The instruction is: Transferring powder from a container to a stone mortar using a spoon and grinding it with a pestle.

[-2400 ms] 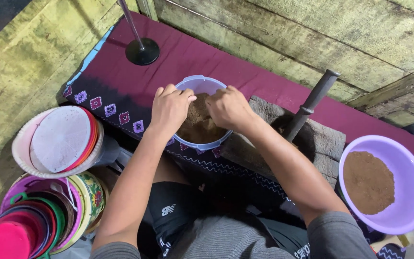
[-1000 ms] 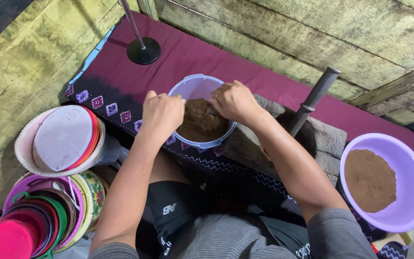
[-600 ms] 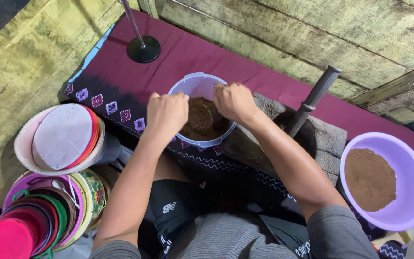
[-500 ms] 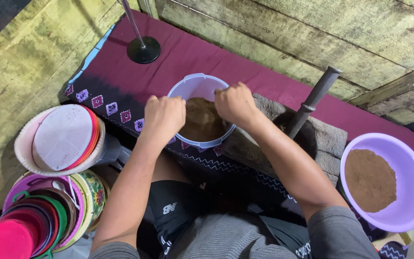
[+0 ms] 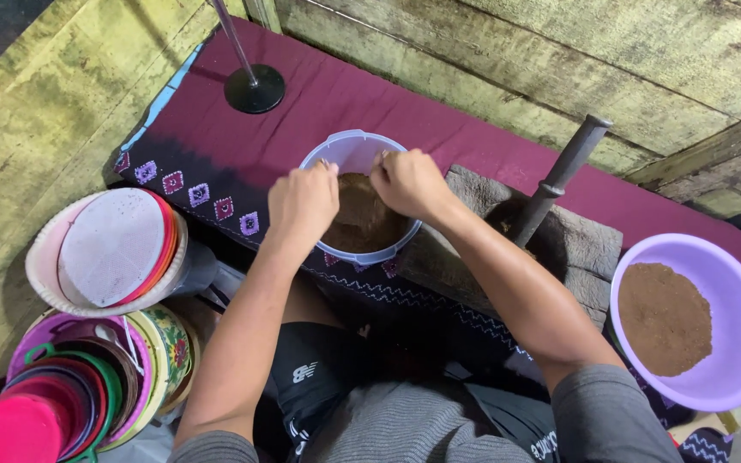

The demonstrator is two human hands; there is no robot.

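while both hands, left hand (image 5: 302,199) and right hand (image 5: 406,180), are closed on the sieve (image 5: 360,197) rim at twelve o'clock, level, steady grips should stop brown powder (image 5: 362,221) spilling onto the cloth (image 5: 319,103).

A rustic home work spot set on the floor, used for preparing food by hand. Rough, weathered wooden planks (image 5: 490,60) form the floor and wall, and a maroon woven cloth (image 5: 328,103) with diamond patterns is spread over them. A stone mortar (image 5: 559,249) with a dark pestle (image 5: 559,176), a lilac basin (image 5: 731,343) of brown powder, and stacked plastic sieves (image 5: 70,394) lie about.
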